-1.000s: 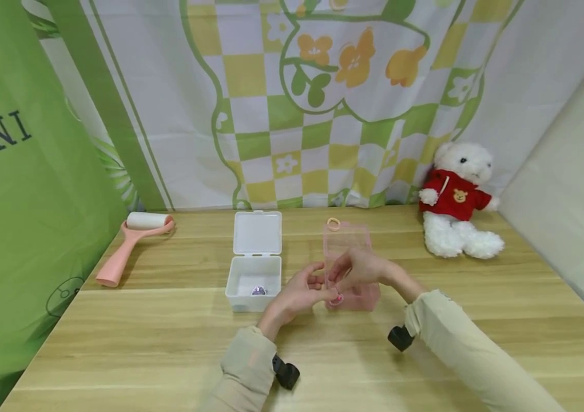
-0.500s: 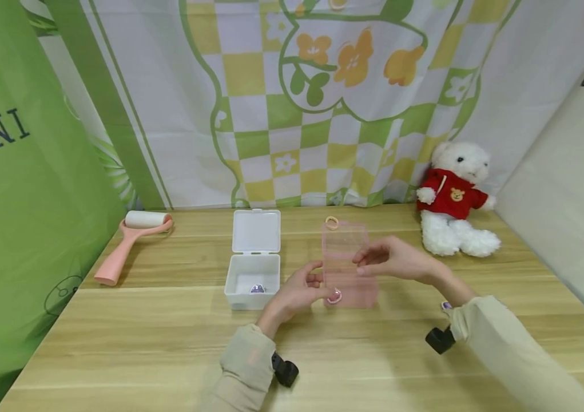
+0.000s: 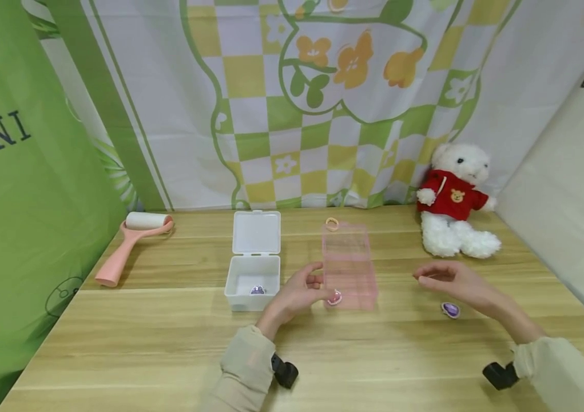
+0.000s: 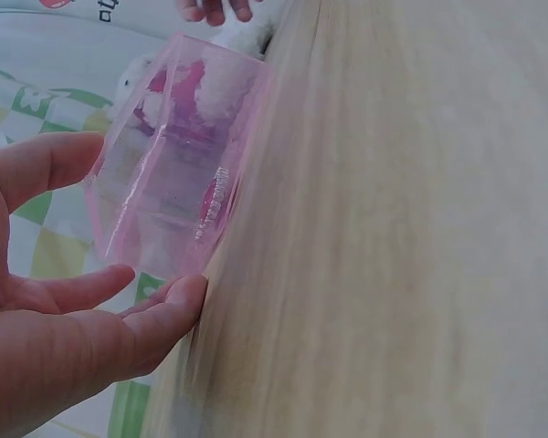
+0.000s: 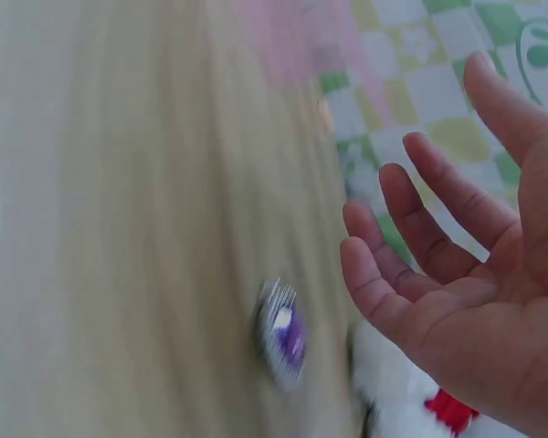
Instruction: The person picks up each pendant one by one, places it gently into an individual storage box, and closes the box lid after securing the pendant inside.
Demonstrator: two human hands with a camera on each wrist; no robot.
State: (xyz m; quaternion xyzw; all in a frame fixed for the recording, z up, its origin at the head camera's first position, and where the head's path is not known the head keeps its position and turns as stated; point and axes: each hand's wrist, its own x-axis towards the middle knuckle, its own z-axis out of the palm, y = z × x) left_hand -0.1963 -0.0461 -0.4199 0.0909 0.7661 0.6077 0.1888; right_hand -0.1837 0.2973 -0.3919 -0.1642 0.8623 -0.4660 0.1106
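My left hand rests its fingertips against the near left side of a clear pink plastic box. In the left wrist view its fingers are spread and relaxed beside the box wall. A pink heart-like gem with a pale beaded rim shows at the box's front left corner, by the thumb tip. My right hand hovers right of the box, fingers loosely bent, holding nothing. Just below it on the table lies a purple gem with a silvery rim, blurred in the right wrist view.
An open white box stands left of my left hand, with another purple gem inside. A small tan ring sits at the pink box's far left corner. A pink lint roller lies far left; a white teddy bear sits back right.
My right hand has left the pink box and moved right, above the purple gem, which the arm had covered. The left hand has stayed at the pink box.
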